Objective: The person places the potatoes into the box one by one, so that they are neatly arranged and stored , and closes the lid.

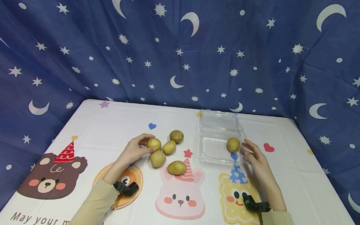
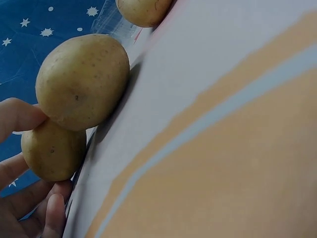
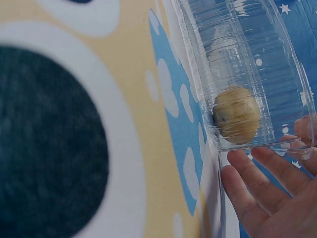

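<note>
My left hand point(image 1: 137, 147) holds a yellow potato point(image 1: 153, 144) between thumb and fingers, low over the table. Right in front of it, a second potato point(image 2: 83, 82) partly covers the held one point(image 2: 53, 151) in the left wrist view. Other loose potatoes lie close by, one point(image 1: 169, 147) just to the right, a browner one point(image 1: 176, 136) behind and an oval one point(image 1: 177, 167) nearer me. Against the right side of a clear plastic clamshell box point(image 1: 212, 157) rests my right hand point(image 1: 257, 160), fingers extended along its wall. Inside the box sits one potato point(image 1: 233, 145), near that wall.
The box's lid point(image 1: 219, 120) is folded back toward the dark blue curtain point(image 1: 170, 58) with moons and stars. A white tablecloth point(image 1: 289, 157) with cartoon prints covers the table. Each wrist wears a black camera band point(image 1: 126, 188).
</note>
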A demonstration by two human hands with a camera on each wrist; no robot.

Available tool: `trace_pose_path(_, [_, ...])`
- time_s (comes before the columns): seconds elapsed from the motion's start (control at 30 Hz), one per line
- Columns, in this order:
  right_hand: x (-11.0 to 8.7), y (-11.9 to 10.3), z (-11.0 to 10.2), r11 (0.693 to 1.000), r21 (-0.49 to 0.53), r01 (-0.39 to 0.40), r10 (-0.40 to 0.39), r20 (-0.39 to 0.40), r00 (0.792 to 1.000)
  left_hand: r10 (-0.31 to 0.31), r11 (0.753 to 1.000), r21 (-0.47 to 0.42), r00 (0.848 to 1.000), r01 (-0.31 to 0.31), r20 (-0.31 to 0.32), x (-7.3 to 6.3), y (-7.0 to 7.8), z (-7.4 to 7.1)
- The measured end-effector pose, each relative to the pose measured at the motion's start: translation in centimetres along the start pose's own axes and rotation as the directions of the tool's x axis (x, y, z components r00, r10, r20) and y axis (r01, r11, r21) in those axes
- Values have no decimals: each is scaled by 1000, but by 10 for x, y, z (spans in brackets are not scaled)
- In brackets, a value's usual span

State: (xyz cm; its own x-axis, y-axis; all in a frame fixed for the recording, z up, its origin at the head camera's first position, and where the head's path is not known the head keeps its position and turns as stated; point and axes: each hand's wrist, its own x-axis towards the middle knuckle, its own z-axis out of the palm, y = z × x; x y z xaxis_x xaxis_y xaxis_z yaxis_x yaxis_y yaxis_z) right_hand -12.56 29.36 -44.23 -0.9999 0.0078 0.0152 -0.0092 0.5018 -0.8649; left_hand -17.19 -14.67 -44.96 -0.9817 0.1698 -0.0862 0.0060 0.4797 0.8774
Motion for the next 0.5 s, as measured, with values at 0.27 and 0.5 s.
trace_pose_path(0.27, [0, 0, 0, 1000, 8, 0, 0, 6, 1000, -16, 1000, -13, 1000, 16, -19, 0, 1, -2])
trace_pose_path(0.5, [-1, 1, 0, 999, 20, 29, -29, 6, 1000, -18, 1000, -22, 1000, 17, -24, 0, 1, -3])
